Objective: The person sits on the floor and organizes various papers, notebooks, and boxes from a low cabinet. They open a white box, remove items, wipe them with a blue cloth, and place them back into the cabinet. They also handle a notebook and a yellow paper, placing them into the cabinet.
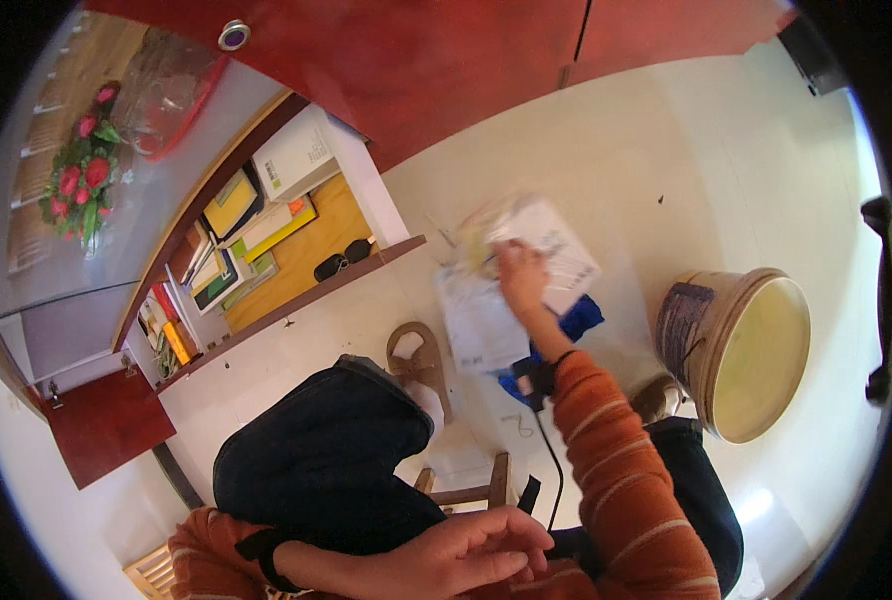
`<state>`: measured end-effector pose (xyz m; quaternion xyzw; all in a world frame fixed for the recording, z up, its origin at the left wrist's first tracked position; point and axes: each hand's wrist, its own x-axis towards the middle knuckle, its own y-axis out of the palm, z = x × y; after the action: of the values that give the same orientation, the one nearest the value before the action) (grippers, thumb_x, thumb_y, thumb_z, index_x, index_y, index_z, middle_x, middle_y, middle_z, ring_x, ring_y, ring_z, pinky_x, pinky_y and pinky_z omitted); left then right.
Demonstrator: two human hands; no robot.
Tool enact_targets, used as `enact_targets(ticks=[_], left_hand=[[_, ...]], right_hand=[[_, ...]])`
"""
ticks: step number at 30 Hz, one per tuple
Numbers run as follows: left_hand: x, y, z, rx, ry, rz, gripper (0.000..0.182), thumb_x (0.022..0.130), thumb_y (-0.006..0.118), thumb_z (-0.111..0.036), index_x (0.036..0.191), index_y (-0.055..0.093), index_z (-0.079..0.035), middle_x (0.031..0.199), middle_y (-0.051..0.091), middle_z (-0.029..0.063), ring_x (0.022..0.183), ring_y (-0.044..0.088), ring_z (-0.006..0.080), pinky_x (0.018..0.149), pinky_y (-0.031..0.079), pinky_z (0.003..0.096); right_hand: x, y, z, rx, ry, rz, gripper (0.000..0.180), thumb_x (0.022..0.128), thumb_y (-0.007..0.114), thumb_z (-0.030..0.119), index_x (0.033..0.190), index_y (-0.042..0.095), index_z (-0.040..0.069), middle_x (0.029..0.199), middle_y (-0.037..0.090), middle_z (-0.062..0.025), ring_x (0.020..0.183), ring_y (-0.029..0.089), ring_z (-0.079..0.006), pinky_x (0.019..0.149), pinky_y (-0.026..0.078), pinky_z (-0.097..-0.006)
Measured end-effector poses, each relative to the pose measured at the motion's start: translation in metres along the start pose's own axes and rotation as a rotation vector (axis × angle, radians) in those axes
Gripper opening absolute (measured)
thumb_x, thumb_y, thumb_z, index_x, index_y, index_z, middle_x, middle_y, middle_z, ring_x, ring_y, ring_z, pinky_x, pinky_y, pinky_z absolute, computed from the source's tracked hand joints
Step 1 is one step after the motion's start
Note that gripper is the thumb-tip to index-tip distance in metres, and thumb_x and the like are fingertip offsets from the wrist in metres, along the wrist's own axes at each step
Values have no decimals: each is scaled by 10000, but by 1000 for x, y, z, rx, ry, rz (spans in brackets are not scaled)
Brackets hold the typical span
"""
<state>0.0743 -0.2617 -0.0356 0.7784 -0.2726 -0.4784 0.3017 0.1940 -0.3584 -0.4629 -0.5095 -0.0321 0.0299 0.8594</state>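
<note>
My right hand (522, 277) reaches down to a blurred clear plastic bag (483, 232) and a white printed packet (566, 255) above the floor. The fingertips touch the bag; blur hides whether they grip it. Beneath and to the left lies a white paper or packet (483, 322), with crumpled blue material (581, 319) showing at its side. My left hand (468, 551) rests near my lap, fingers loosely curled, with nothing visible in it.
An open drawer or cabinet compartment (404, 247) at the left holds books, a white box (296, 161) and a black glasses case (341, 260). A lidded bucket (761, 356) stands at the right. Red cabinet doors (446, 67) run along the top; stool legs (500, 480) show below.
</note>
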Motion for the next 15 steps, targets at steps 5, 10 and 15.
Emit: enact_targets(ticks=[5, 10, 15], left_hand=[[0, 2, -6, -74, -132, 10, 220, 945, 449, -126, 1148, 463, -40, 1015, 541, 74, 939, 538, 142, 868, 439, 267], [-1, -2, 4, -83, -187, 46, 273, 950, 455, -158, 1189, 448, -26, 1048, 538, 70, 1001, 536, 150, 893, 437, 284], [25, -8, 18, 66, -54, 26, 242, 927, 494, -140, 1150, 470, -47, 1001, 561, 52, 934, 554, 129, 800, 474, 292]], right_hand=[[-56, -21, 93, 216, -103, 357, 422, 729, 636, 197, 1143, 567, 246, 1202, 524, -31, 1123, 442, -304, 868, 375, -525], [-57, -86, -2, -38, 189, -25, 475, 651, 731, 173, 1093, 568, 115, 1218, 506, -111, 1117, 457, -320, 872, 410, -497], [-84, -165, -48, 282, 497, 318, 380, 702, 665, 168, 1063, 577, 88, 971, 599, -107, 853, 580, -233, 714, 489, -362]])
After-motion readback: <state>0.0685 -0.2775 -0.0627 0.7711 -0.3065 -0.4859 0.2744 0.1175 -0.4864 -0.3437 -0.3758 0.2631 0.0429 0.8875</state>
